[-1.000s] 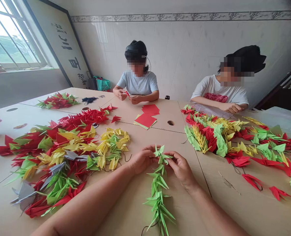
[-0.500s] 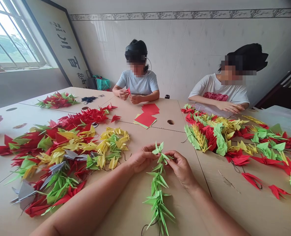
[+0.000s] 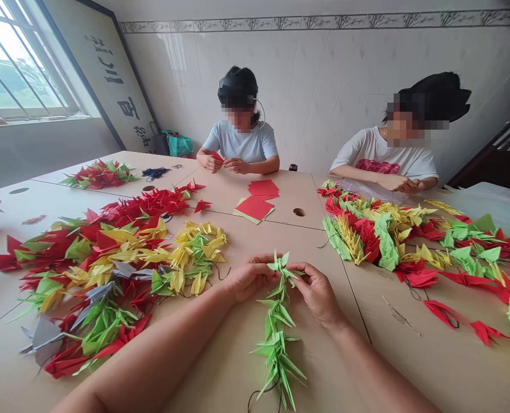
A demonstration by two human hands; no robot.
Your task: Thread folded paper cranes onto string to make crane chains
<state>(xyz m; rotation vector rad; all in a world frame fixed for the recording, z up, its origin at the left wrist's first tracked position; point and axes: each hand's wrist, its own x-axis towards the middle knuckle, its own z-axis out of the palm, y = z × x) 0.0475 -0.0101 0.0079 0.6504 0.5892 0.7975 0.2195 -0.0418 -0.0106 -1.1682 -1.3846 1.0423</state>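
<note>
Two hands (image 3: 251,280) (image 3: 318,288) pinching a green paper chain (image 3: 276,315), some fingertips hidden, black cord (image 3: 258,392) cut off below.

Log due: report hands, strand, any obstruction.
Right hand pinching strand at far end, left hand alongside, grip hidden. Strand trails toward wearer. Possible snag: looped cord, near end.

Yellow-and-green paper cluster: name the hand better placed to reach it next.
Left, I'd judge: the left hand is nearer the yellow-and-green paper cluster, while the right hand sits across the green paper string. Both hold that string, so the left would probably have to let go first.
</note>
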